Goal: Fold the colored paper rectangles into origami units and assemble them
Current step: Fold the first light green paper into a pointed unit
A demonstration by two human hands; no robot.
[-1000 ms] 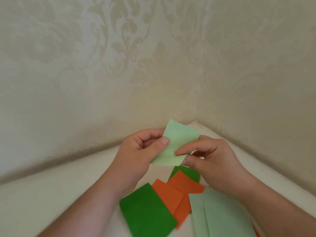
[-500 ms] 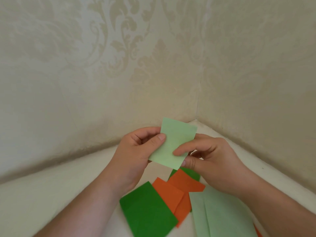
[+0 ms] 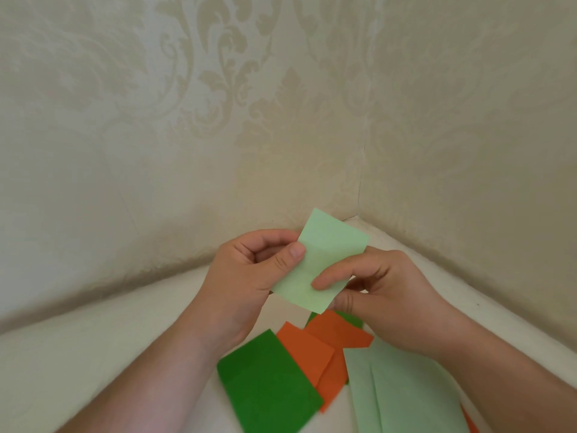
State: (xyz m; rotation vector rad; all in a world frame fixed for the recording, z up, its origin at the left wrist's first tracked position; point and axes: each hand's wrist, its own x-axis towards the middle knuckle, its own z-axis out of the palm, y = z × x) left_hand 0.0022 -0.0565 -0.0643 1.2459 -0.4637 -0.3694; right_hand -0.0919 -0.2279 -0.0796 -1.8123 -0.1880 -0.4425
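Two walls [image 3: 156, 135] in pale cream damask wallpaper meet in a corner seam [image 3: 363, 170] just beyond the hands. Below them spreads a soft off-white table [image 3: 93, 354] surface, evenly and softly lit, shadowed along the wall's base.

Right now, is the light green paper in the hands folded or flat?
Almost flat: the light green paper is spread open, one faint crease across it, pinched by the left hand and right hand.
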